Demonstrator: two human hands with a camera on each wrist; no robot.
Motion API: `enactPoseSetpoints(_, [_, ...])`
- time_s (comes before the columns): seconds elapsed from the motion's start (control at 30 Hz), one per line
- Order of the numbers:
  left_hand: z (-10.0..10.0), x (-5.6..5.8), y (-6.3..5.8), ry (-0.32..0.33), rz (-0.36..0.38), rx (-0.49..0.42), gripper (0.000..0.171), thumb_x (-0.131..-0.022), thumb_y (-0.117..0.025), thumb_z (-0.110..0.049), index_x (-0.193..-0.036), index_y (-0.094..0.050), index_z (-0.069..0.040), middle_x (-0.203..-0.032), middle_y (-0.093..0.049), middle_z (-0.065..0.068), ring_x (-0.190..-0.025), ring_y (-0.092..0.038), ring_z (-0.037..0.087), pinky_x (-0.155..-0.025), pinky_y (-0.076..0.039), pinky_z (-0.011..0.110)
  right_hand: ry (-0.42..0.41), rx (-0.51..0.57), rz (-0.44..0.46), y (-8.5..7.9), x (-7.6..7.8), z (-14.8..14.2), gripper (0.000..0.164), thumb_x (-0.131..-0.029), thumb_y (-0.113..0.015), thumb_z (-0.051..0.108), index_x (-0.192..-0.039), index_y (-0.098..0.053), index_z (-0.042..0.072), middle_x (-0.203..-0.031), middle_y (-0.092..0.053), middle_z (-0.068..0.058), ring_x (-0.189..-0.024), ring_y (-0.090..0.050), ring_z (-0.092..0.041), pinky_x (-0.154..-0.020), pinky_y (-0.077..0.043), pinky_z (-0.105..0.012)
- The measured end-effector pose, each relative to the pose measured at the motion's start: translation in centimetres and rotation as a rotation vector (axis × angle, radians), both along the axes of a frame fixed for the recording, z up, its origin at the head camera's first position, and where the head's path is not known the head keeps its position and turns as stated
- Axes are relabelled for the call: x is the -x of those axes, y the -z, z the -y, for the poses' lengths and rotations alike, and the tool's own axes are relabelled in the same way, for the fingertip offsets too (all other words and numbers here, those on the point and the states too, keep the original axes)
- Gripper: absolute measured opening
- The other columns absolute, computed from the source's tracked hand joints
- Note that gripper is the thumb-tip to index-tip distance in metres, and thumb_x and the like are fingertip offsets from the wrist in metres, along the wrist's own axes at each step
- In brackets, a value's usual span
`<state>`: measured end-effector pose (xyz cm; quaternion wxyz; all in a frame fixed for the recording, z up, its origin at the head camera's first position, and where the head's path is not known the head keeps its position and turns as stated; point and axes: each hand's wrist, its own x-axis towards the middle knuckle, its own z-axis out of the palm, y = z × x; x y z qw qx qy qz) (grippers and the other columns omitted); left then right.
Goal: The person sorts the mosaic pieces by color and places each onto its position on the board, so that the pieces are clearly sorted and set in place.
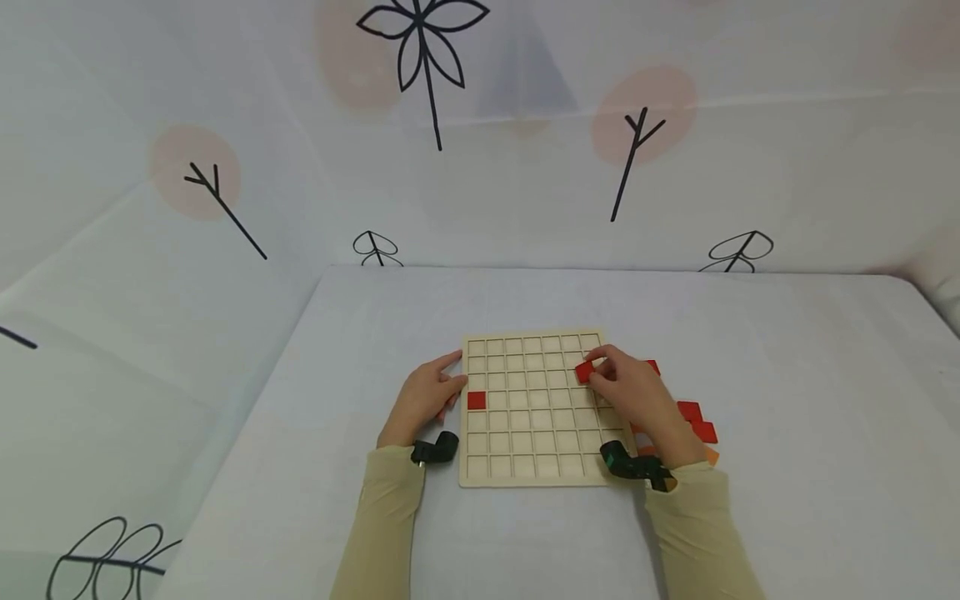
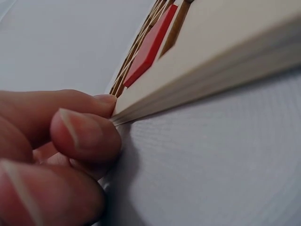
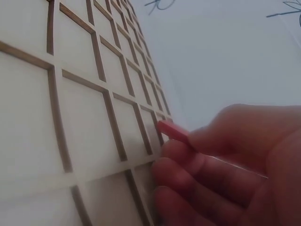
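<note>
A pale wooden grid board (image 1: 525,467) lies flat on the white table. One red square tile (image 1: 476,401) sits in a cell of its left column and shows as a red sliver (image 2: 150,44) in the left wrist view. My left hand (image 1: 427,400) rests against the board's left edge (image 2: 197,89), fingertips (image 2: 84,136) curled at the rim. My right hand (image 1: 626,387) pinches another red tile (image 1: 584,372) over the right side of the board; the right wrist view has this tile (image 3: 173,130) between the fingertips, just above the grid (image 3: 80,94).
Loose red tiles (image 1: 697,421) and an orange one (image 1: 711,455) lie on the table right of the board, partly behind my right hand. A white cloth with tree drawings (image 1: 420,67) covers the table and the walls around it.
</note>
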<state>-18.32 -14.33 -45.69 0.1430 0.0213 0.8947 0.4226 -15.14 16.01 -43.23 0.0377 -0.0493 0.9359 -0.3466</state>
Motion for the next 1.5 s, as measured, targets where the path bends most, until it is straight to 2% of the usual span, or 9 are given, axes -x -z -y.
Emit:
enactPoseSetpoints(0.4, [0.2, 0.0, 0.0, 0.002, -0.012, -0.008, 0.051, -0.087, -0.055, -0.033, -0.135, -0.039, -0.027, -0.053, -0.051, 0.001, -0.034, -0.042, 0.016, -0.039, -0.037, 0.028, -0.024, -0.009, 0.013, 0.1, 0.2, 1.0, 0.027, -0.086, -0.051, 0.018, -0.111, -0.054, 0.012, -0.086, -0.06, -0.001, -0.073, -0.051, -0.015, -0.064, -0.042, -0.029])
enactPoseSetpoints(0.77, [0.2, 0.0, 0.1, -0.001, 0.005, 0.0, 0.052, -0.087, -0.056, -0.034, -0.135, -0.039, -0.028, -0.053, -0.051, 0.002, -0.035, -0.042, 0.016, -0.041, -0.039, 0.029, -0.022, -0.028, 0.031, 0.0, 0.1, 1.5, 0.027, -0.085, -0.053, 0.019, -0.111, -0.055, 0.013, -0.086, -0.059, 0.0, -0.071, -0.051, -0.015, -0.062, -0.042, -0.029])
enactPoseSetpoints(0.97, [0.2, 0.0, 0.0, 0.003, 0.007, 0.001, 0.051, -0.087, -0.055, -0.033, -0.135, -0.039, -0.028, -0.053, -0.051, 0.002, -0.034, -0.042, 0.016, -0.041, -0.038, 0.029, -0.027, -0.034, 0.052, 0.0, 0.1, 1.7, 0.028, -0.085, -0.055, 0.021, -0.112, -0.056, 0.014, -0.09, -0.061, -0.001, -0.078, -0.054, -0.017, -0.07, -0.045, -0.034])
enactPoseSetpoints(1.5, [0.2, 0.0, 0.0, 0.002, 0.015, -0.007, 0.052, -0.087, -0.055, -0.034, -0.135, -0.039, -0.028, -0.054, -0.052, 0.002, -0.034, -0.042, 0.016, -0.039, -0.036, 0.027, -0.076, -0.04, -0.004, -0.3, 0.0, 3.4, 0.024, -0.085, -0.056, 0.019, -0.109, -0.056, 0.014, -0.086, -0.061, 0.001, -0.075, -0.053, -0.016, -0.067, -0.044, -0.032])
